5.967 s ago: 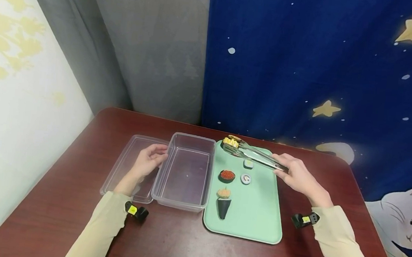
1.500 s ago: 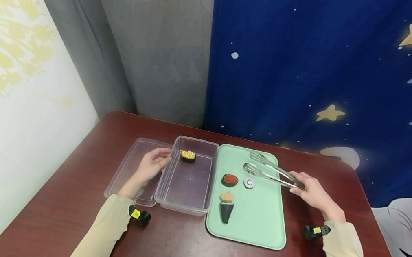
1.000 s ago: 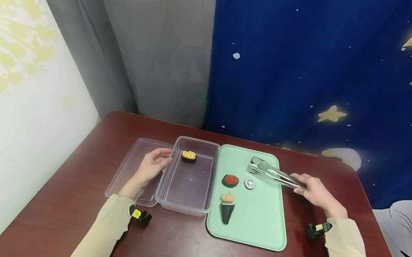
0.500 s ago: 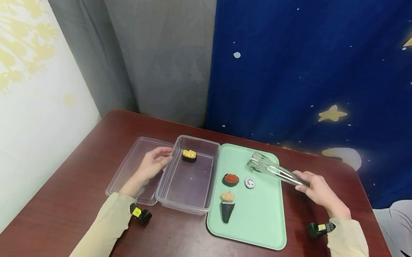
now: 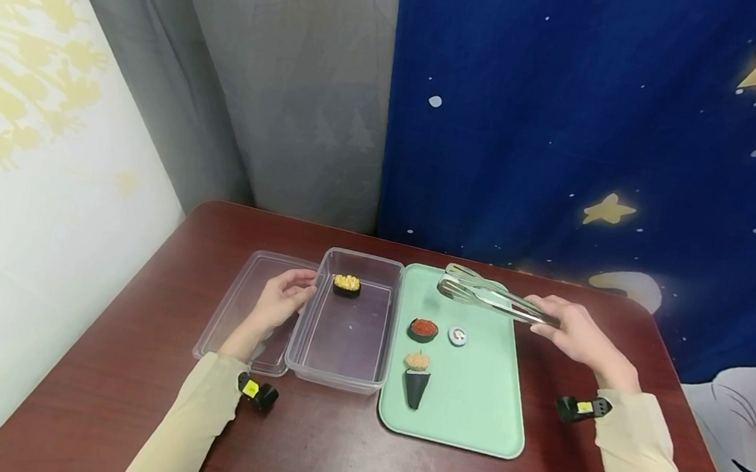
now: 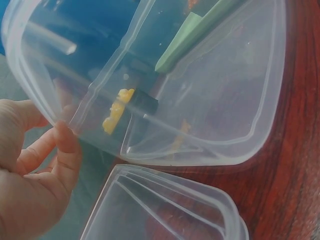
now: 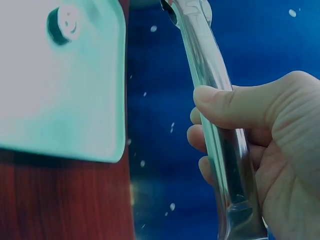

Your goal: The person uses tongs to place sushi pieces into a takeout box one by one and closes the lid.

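Observation:
My left hand [image 5: 275, 300] pinches the left rim of a clear plastic container [image 5: 333, 380], thumb and fingers on either side of its wall in the left wrist view. A toy corn gunkan sushi [image 5: 347, 286] sits in its far left corner. My right hand [image 5: 578, 334] grips metal tongs [image 5: 510, 305], squeezed nearly together above the far part of the green tray [image 5: 473, 417]. A small dark-sided sushi roll [image 7: 170, 11] is between the tong tips, mostly hidden. On the tray lie a red roe gunkan [image 5: 423, 330], a white round sushi roll [image 5: 458, 337] and a dark cone hand roll [image 5: 416, 386].
A clear lid [image 5: 226, 313] lies left of the container, partly under my left hand. Container and tray stand side by side on the dark red table [image 5: 325, 449]. Behind the table hang a grey curtain [image 5: 302, 102] and a blue curtain [image 5: 516, 128] with stars.
The corn gunkan went from the tongs into the container. The tongs then closed around the small roll at the tray's far side and lifted it up and left. My left hand stayed put.

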### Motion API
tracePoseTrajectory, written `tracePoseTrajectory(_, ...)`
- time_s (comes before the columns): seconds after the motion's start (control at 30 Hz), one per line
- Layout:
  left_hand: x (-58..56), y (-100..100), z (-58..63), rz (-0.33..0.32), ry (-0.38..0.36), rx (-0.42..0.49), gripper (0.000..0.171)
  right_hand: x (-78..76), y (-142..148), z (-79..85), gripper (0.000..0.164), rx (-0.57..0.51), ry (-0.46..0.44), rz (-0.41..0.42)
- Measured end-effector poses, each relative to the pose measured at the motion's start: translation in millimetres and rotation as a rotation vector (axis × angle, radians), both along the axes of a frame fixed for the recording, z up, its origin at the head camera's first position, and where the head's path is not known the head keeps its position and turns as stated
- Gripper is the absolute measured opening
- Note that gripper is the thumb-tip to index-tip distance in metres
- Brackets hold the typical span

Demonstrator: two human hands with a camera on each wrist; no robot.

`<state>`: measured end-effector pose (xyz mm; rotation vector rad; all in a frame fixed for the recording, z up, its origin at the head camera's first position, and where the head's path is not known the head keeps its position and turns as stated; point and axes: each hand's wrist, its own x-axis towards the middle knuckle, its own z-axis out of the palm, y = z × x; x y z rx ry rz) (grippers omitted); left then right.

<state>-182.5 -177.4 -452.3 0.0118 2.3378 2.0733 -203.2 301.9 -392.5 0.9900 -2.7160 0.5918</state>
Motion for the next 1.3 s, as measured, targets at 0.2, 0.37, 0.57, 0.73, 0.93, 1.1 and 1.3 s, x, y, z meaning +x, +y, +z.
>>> tracePoseTrajectory(0.2, -5.0, -1, -12.4, 0.011, 0.019, -0.018, 0.034, -2.0, -21, 9.8, 0.047, -0.010, -0.029, 0.041)
tracePoseTrajectory(0.37, -7.6, -2, -15.0, 0.001, 0.031, -0.023, 0.034, -6.1, -40, 15.8, 0.047, -0.004, -0.084, 0.081)
tracePoseTrajectory(0.57, -8.0, -3, -15.5, -0.005, 0.022, -0.019, 0.034, -14.5, -66, 22.1, 0.047, 0.039, -0.175, 0.103)
tracePoseTrajectory(0.73, -7.5, -1, -14.4, -0.005, 0.019, -0.021, 0.034, -24.8, -86, 27.8, 0.047, 0.104, -0.225, 0.125)
tracePoseTrajectory(0.93, -5.0, -1, -6.5, -0.020, 0.010, 0.015, 0.035, -40.3, -109, 39.0, 0.045, 0.207, -0.256, 0.172)
tracePoseTrajectory(1.1, 3.7, 2, 11.0, -0.025, 0.009, -0.010, 0.035, -47.6, -131, 52.9, 0.043, 0.338, -0.302, 0.178)
tracePoseTrajectory(1.3, 7.3, 2, 15.6, -0.016, 0.012, -0.033, 0.034, -47.0, -165, 75.1, 0.042, 0.478, -0.305, 0.157)
